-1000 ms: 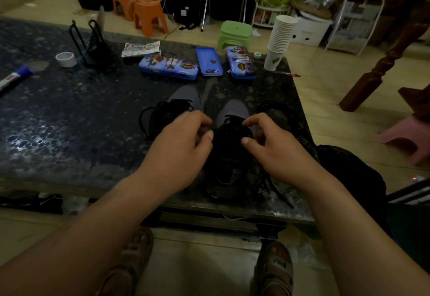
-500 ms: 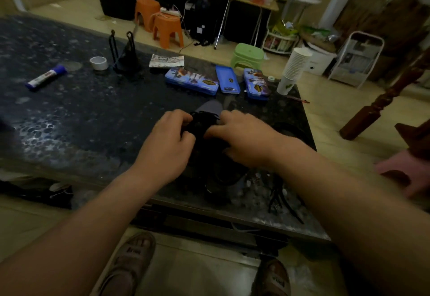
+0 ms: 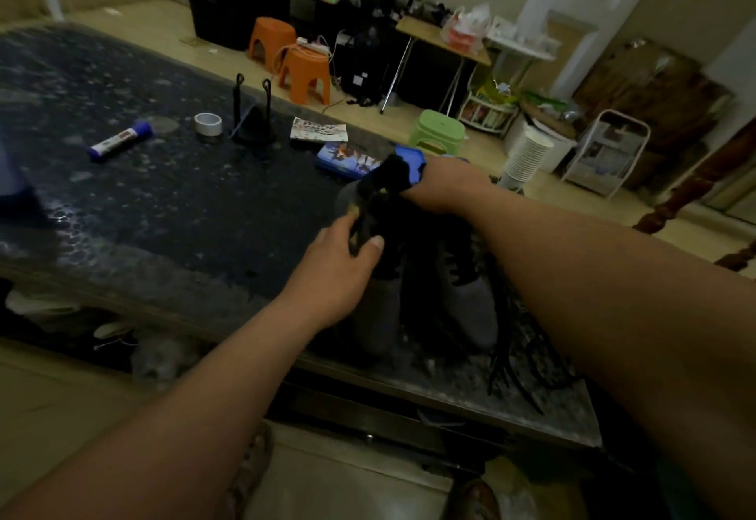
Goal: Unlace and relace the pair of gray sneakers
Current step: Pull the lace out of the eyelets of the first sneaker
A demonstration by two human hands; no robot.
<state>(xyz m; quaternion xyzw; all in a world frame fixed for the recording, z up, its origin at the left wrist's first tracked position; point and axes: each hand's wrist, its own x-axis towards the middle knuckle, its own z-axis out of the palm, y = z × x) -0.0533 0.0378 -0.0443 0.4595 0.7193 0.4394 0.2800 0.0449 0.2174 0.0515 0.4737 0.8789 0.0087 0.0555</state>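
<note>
Head view, the only one: the gray fabric sneakers sit side by side at the near edge of the dark speckled stone tabletop, likely kept close so both hands reach the eyelets without stretching. The left hand has its thumb pressed against curled fingers, pinching a thin dark strip at the top of the left shoe. It is probably a lace or a tongue edge, too dark to tell which. The right hand reaches across and over, and its fingers vanish into a raised black mass of shoe upper, so their exact curl can't be read; it looks like a grip lifting that part so the lacing opens up. The shoe material lies between the two hands, touching both. Loose black laces trail off the right shoe toward the table's near edge, so unlacing seems to be underway. Behind the hands are a blue printed pencil tin, a stack of white paper cups, a roll of pale tape and a blue-and-white glue stick, all well apart from the work.
</note>
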